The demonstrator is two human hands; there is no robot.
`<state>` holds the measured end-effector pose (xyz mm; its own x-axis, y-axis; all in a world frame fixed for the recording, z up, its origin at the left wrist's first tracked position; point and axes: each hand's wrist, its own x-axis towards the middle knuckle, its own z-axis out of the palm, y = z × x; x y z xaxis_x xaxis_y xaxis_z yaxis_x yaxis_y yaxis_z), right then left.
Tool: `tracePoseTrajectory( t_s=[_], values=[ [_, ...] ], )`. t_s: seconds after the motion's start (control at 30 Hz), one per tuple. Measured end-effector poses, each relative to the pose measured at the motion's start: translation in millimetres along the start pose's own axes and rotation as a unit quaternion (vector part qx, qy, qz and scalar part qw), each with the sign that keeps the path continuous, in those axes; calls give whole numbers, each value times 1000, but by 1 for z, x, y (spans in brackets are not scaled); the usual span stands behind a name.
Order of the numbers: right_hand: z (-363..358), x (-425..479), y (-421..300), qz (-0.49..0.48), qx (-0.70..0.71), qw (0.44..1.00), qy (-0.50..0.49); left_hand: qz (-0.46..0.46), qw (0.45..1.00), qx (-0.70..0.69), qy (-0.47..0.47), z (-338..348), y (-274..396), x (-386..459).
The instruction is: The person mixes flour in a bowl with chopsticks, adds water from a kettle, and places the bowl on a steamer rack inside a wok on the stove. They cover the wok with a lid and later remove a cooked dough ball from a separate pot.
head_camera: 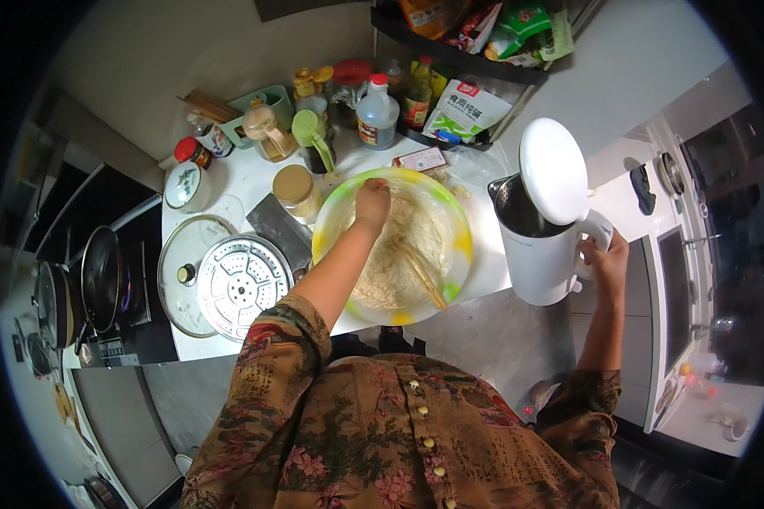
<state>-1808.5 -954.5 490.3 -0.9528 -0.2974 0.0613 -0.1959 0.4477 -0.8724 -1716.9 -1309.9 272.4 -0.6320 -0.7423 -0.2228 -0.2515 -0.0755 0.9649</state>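
Observation:
A bowl with a yellow and green rim [461, 242] stands at the counter's front edge. Inside is shaggy, floury dough [382, 273], and wooden chopsticks [425, 280] lean out over the near right side. My left hand [374, 202] reaches across the bowl to its far rim. Its fingers are drawn together, and nothing shows between them; whether they touch the rim is unclear. To the right, my right hand [603, 254] grips the handle of a white electric kettle [538, 261]. The kettle's round lid [552, 172] is raised, showing a dark interior. It is nearly upright, apart from the bowl.
Left of the bowl lie a perforated steamer plate [240, 286] and a glass lid [175, 289]. A lidded jar [296, 194] stands close by. Bottles, including a red-capped jug [377, 114], line the back. A black wok [102, 280] sits on the stove at far left.

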Motion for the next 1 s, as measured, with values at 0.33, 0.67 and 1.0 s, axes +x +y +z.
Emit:
tracePoseTrajectory(
  t_s=[0.33, 0.67, 1.0],
  values=[
    [-3, -6, 87, -26, 73, 993, 93, 316, 848, 402, -143, -5, 10, -18],
    [33, -2, 159, -56, 209, 962, 169, 330, 814, 470, -88, -29, 5, -19],
    [44, -8, 168, -4, 216, 961, 172, 295, 830, 461, -107, -30, 39, -35]
  ],
)
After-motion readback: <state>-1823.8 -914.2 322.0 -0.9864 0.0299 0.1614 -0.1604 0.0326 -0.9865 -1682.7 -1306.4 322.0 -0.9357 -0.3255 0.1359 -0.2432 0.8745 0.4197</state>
